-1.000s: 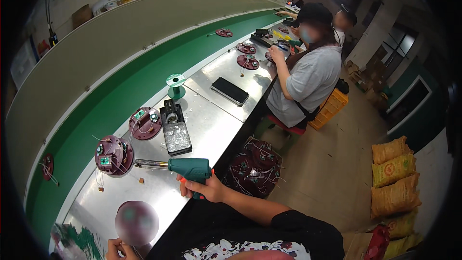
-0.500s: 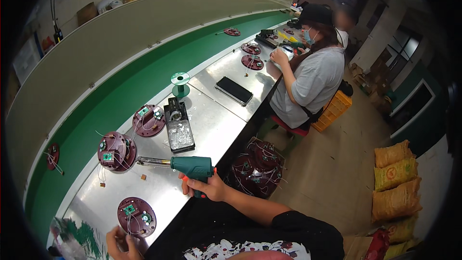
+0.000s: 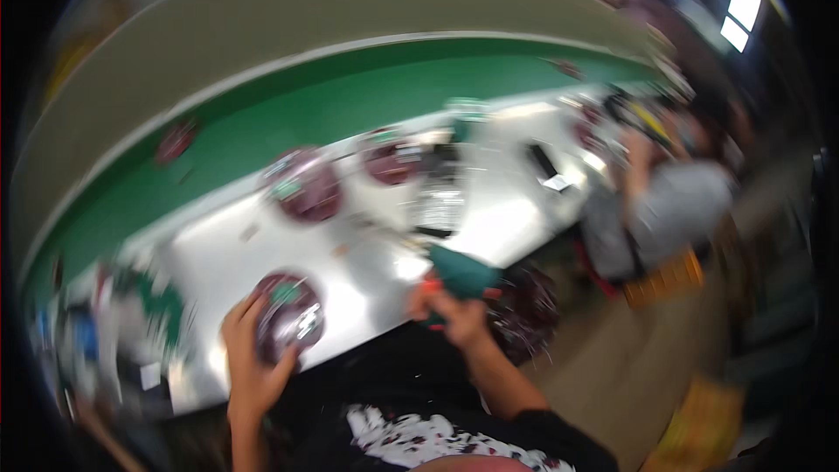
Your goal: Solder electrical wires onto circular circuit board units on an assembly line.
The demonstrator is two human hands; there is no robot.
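Observation:
My left hand (image 3: 250,354) grips the near-left rim of a round maroon disc (image 3: 293,336), fingers along its left side and thumb at its near edge. The disc lies on the metal bench top and carries a green circuit board (image 3: 287,294) and a small round part. My right hand (image 3: 450,313) is wrapped round the handle of a green soldering gun (image 3: 463,273) with an orange trigger. Its metal tip points left over the bench, apart from the discs. Motion blur hides fine wires and solder joints.
More maroon discs (image 3: 303,185) stand along the back, beside a black tray (image 3: 439,201) and a green spool (image 3: 468,114). A phone (image 3: 544,160) lies farther right. A person in grey (image 3: 677,210) sits at the right. Stacked discs (image 3: 524,315) are below the bench edge. Clutter (image 3: 144,323) fills the left end.
The head view has swung left, smearing the picture. My left hand has moved from beside the near disc onto its rim. The soldering gun stays in my right hand.

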